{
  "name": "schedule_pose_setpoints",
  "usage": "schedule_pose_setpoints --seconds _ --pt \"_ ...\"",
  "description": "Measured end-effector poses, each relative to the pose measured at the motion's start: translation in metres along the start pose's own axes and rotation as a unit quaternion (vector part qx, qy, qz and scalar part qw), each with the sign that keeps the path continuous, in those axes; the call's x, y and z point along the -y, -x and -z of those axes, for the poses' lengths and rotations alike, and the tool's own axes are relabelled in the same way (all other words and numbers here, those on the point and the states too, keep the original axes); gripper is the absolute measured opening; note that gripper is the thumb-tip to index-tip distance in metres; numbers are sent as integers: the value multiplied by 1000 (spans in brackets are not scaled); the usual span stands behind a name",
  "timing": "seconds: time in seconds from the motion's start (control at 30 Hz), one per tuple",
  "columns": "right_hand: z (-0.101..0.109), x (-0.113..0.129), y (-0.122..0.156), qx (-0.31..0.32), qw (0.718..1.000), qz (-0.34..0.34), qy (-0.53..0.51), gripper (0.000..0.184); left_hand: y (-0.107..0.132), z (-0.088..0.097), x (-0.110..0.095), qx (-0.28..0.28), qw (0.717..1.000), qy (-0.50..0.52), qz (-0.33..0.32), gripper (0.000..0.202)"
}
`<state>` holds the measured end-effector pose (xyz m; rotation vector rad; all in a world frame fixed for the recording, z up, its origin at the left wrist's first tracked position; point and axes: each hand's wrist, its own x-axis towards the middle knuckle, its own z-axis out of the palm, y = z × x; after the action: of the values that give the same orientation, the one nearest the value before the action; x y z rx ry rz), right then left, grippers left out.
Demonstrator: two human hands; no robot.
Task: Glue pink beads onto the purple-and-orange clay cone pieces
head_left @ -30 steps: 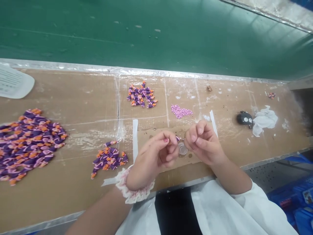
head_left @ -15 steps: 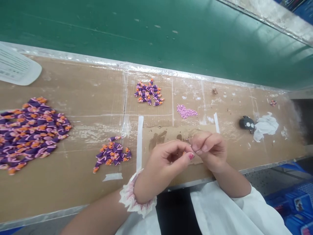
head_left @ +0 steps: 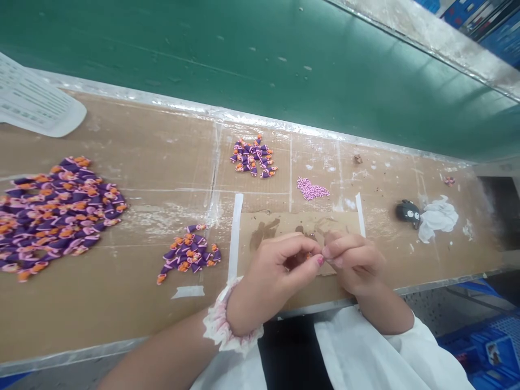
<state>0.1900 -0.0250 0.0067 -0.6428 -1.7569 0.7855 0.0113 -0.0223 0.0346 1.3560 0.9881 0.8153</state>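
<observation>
My left hand (head_left: 286, 273), with a frilly white and pink scrunchie (head_left: 232, 319) at the wrist, is closed in a pinch. Between its fingers a bit of a small figure with orange (head_left: 309, 255) shows; the rest is covered. Fingertip to fingertip with it, my right hand (head_left: 355, 260) is pinched shut too, and what it grips is too small to make out. Both hands are above a brown cardboard sheet (head_left: 280, 219) with dark damp stains. Small purple, pink and orange figures lie in a nearby pile (head_left: 190, 252) to the left.
A larger pile of figures (head_left: 65, 216) covers the far left, and another group (head_left: 254, 157) lies behind. Tiny pink-purple pieces (head_left: 312, 189) form a patch past the hands. To the right are a black object with googly eyes (head_left: 407, 212) and crumpled white tissue (head_left: 441, 218).
The view has shifted slightly, so the table's things sit a little differently in the picture. My hands stay pinched together, the right fingers slightly changed in pose.
</observation>
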Motion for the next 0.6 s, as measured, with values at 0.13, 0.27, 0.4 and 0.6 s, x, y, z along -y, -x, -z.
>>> schedule_pose_setpoints --seconds 0.13,0.27,0.4,0.6 --pt "-3 3 -4 -12 997 35 64 33 -1 0 0 -8 998 -46 -46 17" --pt "-5 2 -3 -24 992 58 111 30 0 0 1 -27 989 -103 -99 20" --pt "-4 0 0 -16 982 103 157 25 2 -1 3 -38 974 -155 -161 19" --pt "-4 2 1 -20 965 151 214 24 4 -1 4 -41 955 -211 -205 23"
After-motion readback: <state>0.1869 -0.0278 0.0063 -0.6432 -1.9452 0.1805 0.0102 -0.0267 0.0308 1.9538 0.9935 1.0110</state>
